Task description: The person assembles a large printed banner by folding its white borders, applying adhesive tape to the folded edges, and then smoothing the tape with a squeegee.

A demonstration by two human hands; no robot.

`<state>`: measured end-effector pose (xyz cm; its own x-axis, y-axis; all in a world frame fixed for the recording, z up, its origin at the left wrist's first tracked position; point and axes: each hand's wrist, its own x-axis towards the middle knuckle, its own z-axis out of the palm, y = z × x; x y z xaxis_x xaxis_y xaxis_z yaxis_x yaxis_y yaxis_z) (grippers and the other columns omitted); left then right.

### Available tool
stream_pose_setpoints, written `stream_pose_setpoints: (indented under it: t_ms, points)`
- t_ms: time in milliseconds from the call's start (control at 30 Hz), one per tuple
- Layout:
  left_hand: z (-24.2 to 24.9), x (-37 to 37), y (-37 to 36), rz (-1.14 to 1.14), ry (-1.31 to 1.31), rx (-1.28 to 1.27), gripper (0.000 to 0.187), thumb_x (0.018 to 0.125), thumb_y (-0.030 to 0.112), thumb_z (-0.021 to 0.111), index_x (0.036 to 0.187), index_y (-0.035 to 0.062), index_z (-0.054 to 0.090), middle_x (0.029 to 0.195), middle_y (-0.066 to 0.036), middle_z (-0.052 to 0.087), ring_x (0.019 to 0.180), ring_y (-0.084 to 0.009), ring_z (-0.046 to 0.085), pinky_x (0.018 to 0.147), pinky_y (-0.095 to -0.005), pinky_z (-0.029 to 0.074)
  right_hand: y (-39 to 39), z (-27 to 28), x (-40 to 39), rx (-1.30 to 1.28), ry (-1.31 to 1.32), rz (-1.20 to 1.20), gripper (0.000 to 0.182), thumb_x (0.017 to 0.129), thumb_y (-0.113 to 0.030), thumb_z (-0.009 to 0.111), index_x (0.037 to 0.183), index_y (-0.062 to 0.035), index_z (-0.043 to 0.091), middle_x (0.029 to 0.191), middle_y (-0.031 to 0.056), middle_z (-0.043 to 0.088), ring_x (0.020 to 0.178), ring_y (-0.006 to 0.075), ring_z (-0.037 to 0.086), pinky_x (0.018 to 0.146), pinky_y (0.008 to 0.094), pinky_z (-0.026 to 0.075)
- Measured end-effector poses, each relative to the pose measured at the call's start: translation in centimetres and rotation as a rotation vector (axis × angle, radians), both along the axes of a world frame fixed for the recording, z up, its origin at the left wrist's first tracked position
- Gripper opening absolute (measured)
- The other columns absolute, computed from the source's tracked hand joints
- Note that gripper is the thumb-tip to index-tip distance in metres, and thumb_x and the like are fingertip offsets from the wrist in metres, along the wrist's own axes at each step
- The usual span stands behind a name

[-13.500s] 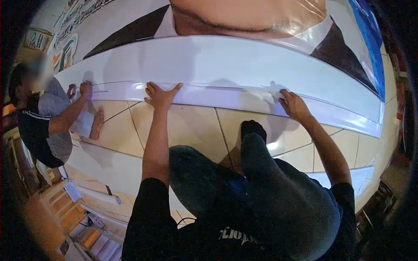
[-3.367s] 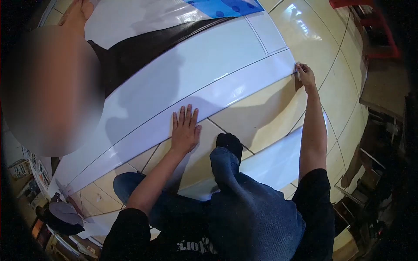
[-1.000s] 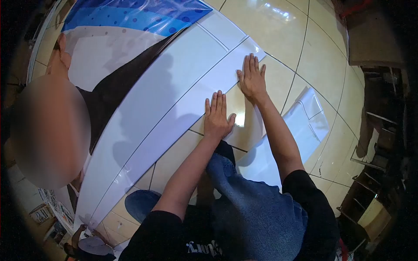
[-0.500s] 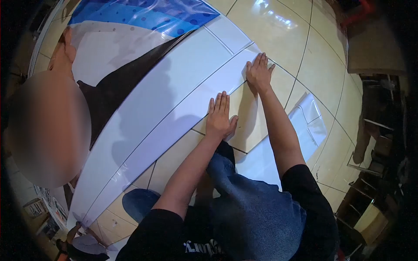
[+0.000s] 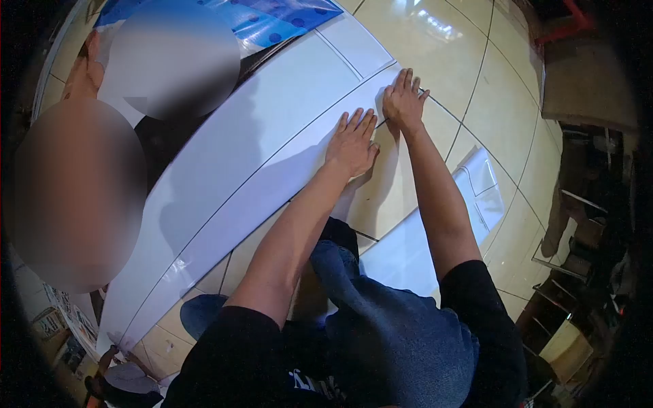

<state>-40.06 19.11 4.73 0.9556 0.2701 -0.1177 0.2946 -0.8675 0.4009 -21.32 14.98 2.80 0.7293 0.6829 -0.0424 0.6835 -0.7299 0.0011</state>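
A long white sheet (image 5: 224,163) with a dark line along its length lies across the tiled floor (image 5: 435,75). My left hand (image 5: 352,144) rests flat on the sheet's near edge, fingers spread and holding nothing. Farther along the same edge, close to the sheet's far corner, my right hand (image 5: 404,103) presses down with its fingers apart. The underside of each palm is hidden.
A second white sheet (image 5: 408,238) lies beside my knee. At the upper left is a blue patterned sheet (image 5: 286,20). Blurred shapes cover part of the left side, near another person's arm. Another person's hands touch the long sheet's lower left end. Shelving stands at the right.
My left hand has slid up and to the right along the sheet's edge, closer to my right hand. My right hand has shifted slightly upward. A blurred shape now appears at the upper left.
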Motion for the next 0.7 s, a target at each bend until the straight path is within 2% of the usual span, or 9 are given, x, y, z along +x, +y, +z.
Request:
stream_pose_setpoints:
  t_ms: [100,167,200,300,467,567,600,667,700]
  points:
    - [0.3,1.4,0.1,0.022,0.015,-0.046,0.064,0.096,0.036,0.039,0.149,0.0009,0.03,0.157,-0.013,0.028,0.148,-0.0286,0.018,0.122,-0.0466,0.009,0.8,-1.3,-0.3,0.154,0.008,0.046,0.064,0.099,-0.035,0.035,0.146,0.008,0.028,0.154,0.0273,0.025,0.142,0.0449,0.025,0.113,0.0618,0.02]
    - [0.9,2.0,0.2,-0.055,0.231,0.036,0.068,0.094,0.04,0.044,0.148,0.0006,0.032,0.157,-0.009,0.029,0.148,-0.0262,0.017,0.122,-0.0452,0.006,0.9,-1.8,-1.8,0.258,0.128,0.244,0.063,0.099,-0.033,0.037,0.146,0.008,0.029,0.152,0.0291,0.029,0.142,0.0453,0.026,0.115,0.0578,0.019]
    - [1.0,2.0,0.3,-0.048,0.238,0.034,0.068,0.094,0.04,0.044,0.148,0.0006,0.032,0.157,-0.009,0.029,0.148,-0.0262,0.017,0.122,-0.0452,0.006,1.0,-2.0,-2.1,0.291,0.158,0.207,0.064,0.099,-0.035,0.039,0.146,0.0079,0.029,0.152,0.0281,0.029,0.142,0.0453,0.025,0.116,0.0568,0.018]
    - [0.8,1.3,0.3,-0.016,0.038,-0.047,0.066,0.091,0.036,0.048,0.143,-0.0032,0.038,0.151,-0.018,0.037,0.146,-0.0305,0.022,0.121,-0.0484,0.008,2.0,-2.1,-1.2,0.246,0.106,0.18,0.065,0.099,-0.036,0.039,0.146,0.0073,0.029,0.153,0.0266,0.028,0.142,0.0451,0.025,0.116,0.0563,0.018]
    - [-0.1,0.3,-0.5,-0.018,-0.072,-0.097,0.062,0.09,0.031,0.051,0.14,-0.005,0.042,0.149,-0.02,0.039,0.144,-0.0326,0.027,0.12,-0.0487,0.013,3.0,-3.0,0.2,0.18,0.016,0.138,0.069,0.1,-0.043,0.037,0.148,0.0051,0.026,0.156,0.0234,0.025,0.144,0.0409,0.023,0.118,0.0541,0.016]
    - [1.5,-3.0,-1.8,-0.067,-0.235,-0.156,0.053,0.089,0.022,0.054,0.133,-0.0061,0.048,0.147,-0.022,0.04,0.141,-0.0365,0.032,0.118,-0.0502,0.02,3.4,-3.8,0.5,0.169,-0.06,0.074,0.075,0.098,-0.049,0.04,0.148,0.0051,0.027,0.156,0.0226,0.025,0.145,0.0382,0.022,0.118,0.0532,0.016]
    - [2.3,-5.1,-2.5,-0.062,-0.278,-0.246,0.051,0.088,0.018,0.055,0.133,-0.0055,0.049,0.146,-0.023,0.041,0.141,-0.0375,0.032,0.117,-0.051,0.022,3.7,-2.4,0.6,0.135,-0.004,0.054,0.081,0.096,-0.054,0.041,0.148,0.0058,0.026,0.157,0.0232,0.023,0.146,0.0371,0.02,0.118,0.0525,0.014]
    - [5.5,-10.9,-2.8,-0.072,-0.305,-0.375,0.048,0.088,0.013,0.057,0.133,-0.0039,0.049,0.145,-0.025,0.04,0.141,-0.0387,0.031,0.117,-0.0523,0.023,3.8,-5.5,2.3,0.307,0.009,0.026,0.089,0.093,-0.061,0.04,0.149,0.0067,0.024,0.157,0.0236,0.023,0.147,0.0358,0.019,0.119,0.0498,0.011]
    - [8.1,-14.6,-2.4,-0.084,-0.287,-0.419,0.048,0.089,0.012,0.057,0.133,-0.0029,0.048,0.145,-0.025,0.04,0.141,-0.039,0.03,0.117,-0.0528,0.022,3.6,-5.1,2.9,0.356,0.145,0.054,0.09,0.093,-0.062,0.041,0.149,0.0072,0.023,0.156,0.0246,0.023,0.146,0.0361,0.019,0.119,0.0496,0.013]
